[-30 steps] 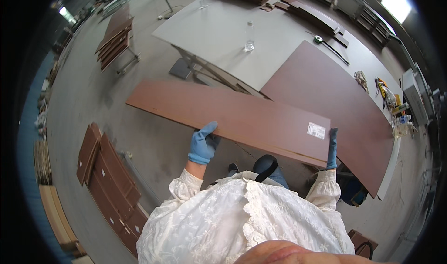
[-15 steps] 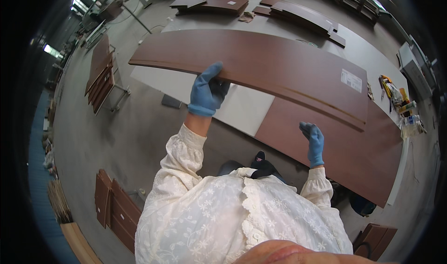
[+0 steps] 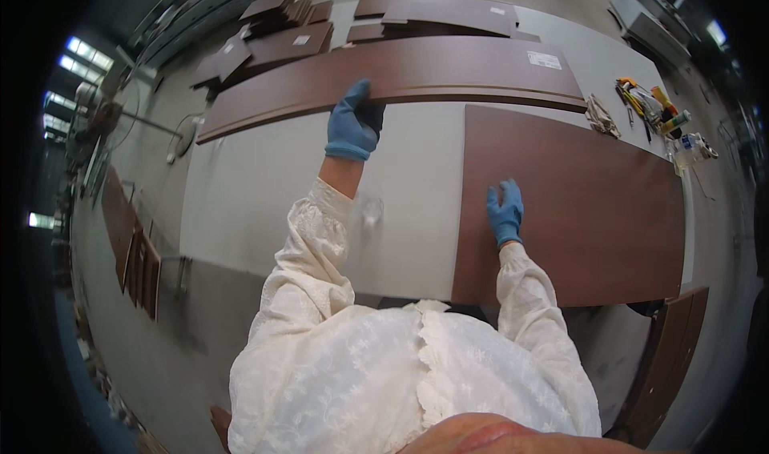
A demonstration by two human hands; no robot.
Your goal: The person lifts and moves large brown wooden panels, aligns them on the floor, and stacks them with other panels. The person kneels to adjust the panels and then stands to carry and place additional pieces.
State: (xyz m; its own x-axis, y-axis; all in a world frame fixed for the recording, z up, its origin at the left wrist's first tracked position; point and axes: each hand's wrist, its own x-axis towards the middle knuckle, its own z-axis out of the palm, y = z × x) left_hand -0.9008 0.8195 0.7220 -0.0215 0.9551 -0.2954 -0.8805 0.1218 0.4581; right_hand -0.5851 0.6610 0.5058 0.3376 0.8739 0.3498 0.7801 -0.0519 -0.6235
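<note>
My left hand (image 3: 352,126), in a blue glove, grips the near edge of a long brown panel (image 3: 432,66) by its middle, fingers underneath and thumb on top. This panel has a grooved near edge and a white label at its right end. It lies across the far part of the white table (image 3: 408,206), or just above it; I cannot tell which. Over a wide brown panel (image 3: 585,206) at the table's right is my gloved right hand (image 3: 505,212), its fingers apart with nothing in them. Whether it touches that panel is unclear.
Stacked brown panels (image 3: 448,12) and another pile (image 3: 288,42) sit at the far side. Hand tools (image 3: 641,102), a crumpled cloth (image 3: 601,118) and a clear bottle (image 3: 690,150) lie at the right edge. Leaning panels (image 3: 140,270) stand at the left, more (image 3: 665,358) at lower right.
My left hand has carried the long panel farther over the table, and the panel has turned so its left end is nearer. My right hand has come over the wide panel. My body faces the table squarely.
</note>
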